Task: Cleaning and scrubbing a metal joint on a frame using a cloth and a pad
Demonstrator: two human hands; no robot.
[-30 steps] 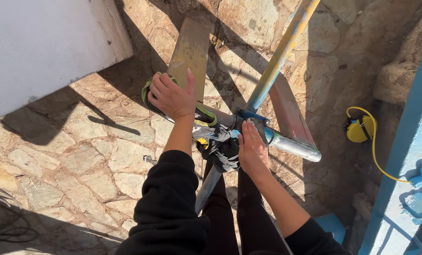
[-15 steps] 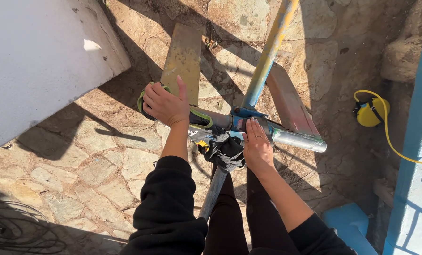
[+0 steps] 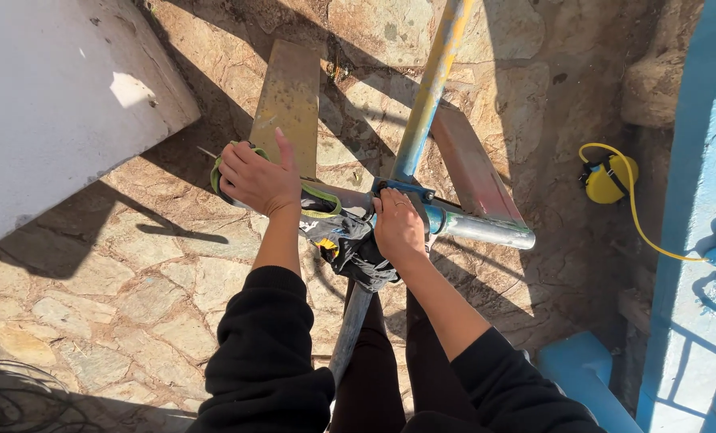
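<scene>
Steel crossbar (image 3: 486,230): I clamp my left hand (image 3: 255,178) and right hand (image 3: 398,228) firmly, fingers wrapped beside its blue clamp (image 3: 406,192).

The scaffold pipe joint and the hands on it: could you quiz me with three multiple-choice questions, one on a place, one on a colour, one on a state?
1. Where does the right hand rest?
A. on the blue clamp
B. on the white wall
C. on the ground

2. What colour is the hose on the round container?
A. red
B. yellow
C. black

3. How is the left hand?
A. hanging free
B. gripping the horizontal pipe
C. in a pocket

Answers: 1 A, fingers lie at the clamp; 2 B, it matches the container; 3 B, fingers curl over the pipe's left end.
</scene>
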